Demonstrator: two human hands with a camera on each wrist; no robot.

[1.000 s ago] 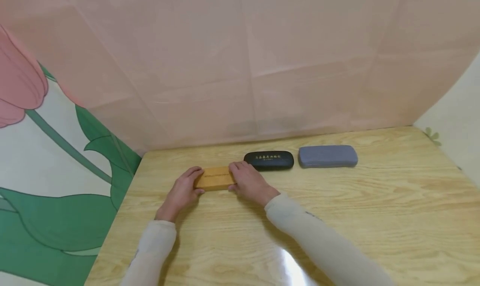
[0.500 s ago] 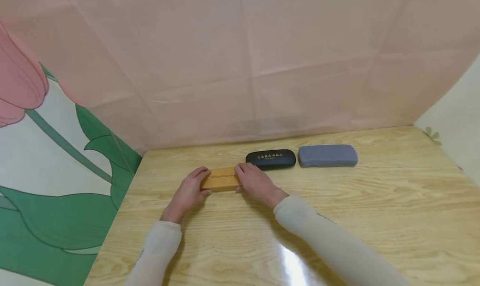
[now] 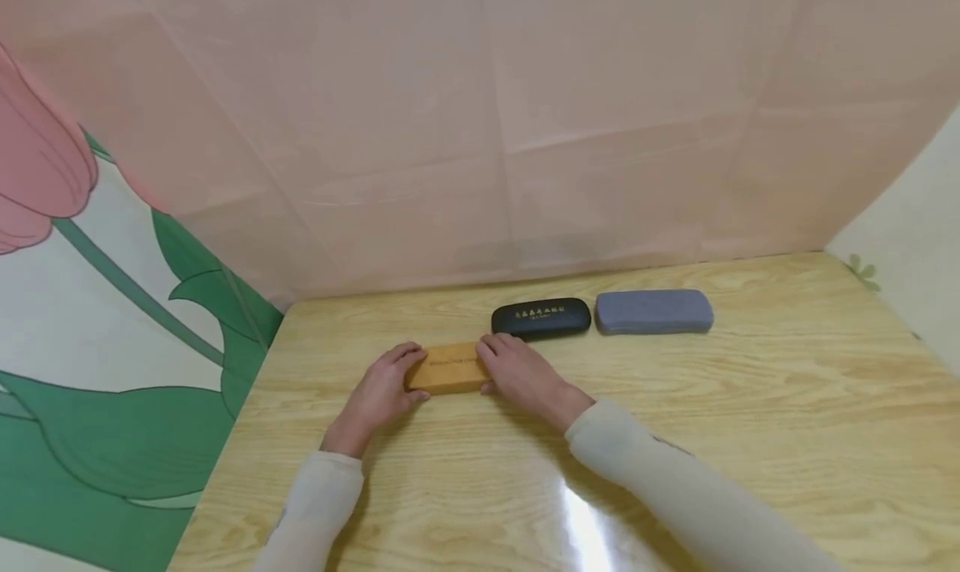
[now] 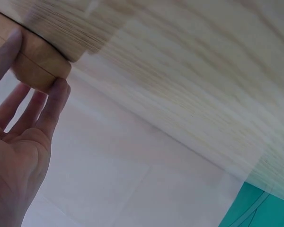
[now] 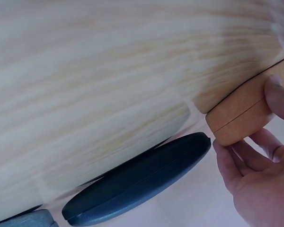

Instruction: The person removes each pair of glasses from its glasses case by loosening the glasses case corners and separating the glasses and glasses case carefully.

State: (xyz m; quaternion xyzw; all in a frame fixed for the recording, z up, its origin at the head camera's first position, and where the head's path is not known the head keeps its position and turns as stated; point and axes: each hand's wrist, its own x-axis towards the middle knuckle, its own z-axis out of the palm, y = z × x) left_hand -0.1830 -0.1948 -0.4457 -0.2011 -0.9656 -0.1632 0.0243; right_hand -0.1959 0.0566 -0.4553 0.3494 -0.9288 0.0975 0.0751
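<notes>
An orange-tan glasses case (image 3: pixel 450 368) with a line of dark lettering lies flat on the table, held at both ends. My left hand (image 3: pixel 377 395) grips its left end, thumb on the near side and fingers over the far side. At the opposite end my right hand (image 3: pixel 527 378) grips it the same way. In the right wrist view, a seam runs along the side of the orange-tan case (image 5: pixel 241 115). A black glasses case (image 3: pixel 542 318) with gold lettering lies just beyond the right hand, slightly angled; the right fingertips partly overlap its near edge in the head view.
To the right of the black case lies a grey-blue glasses case (image 3: pixel 654 312), with a narrow gap between them. The wood-grain table (image 3: pixel 465 480) meets a pink cloth backdrop (image 3: pixel 390 155) at its back edge. A tulip-patterned cloth (image 3: pixel 142 422) hangs at the left.
Both hands have shifted the orange-tan case to the right, then slightly toward me. The black case has moved a little to the right and turned slightly.
</notes>
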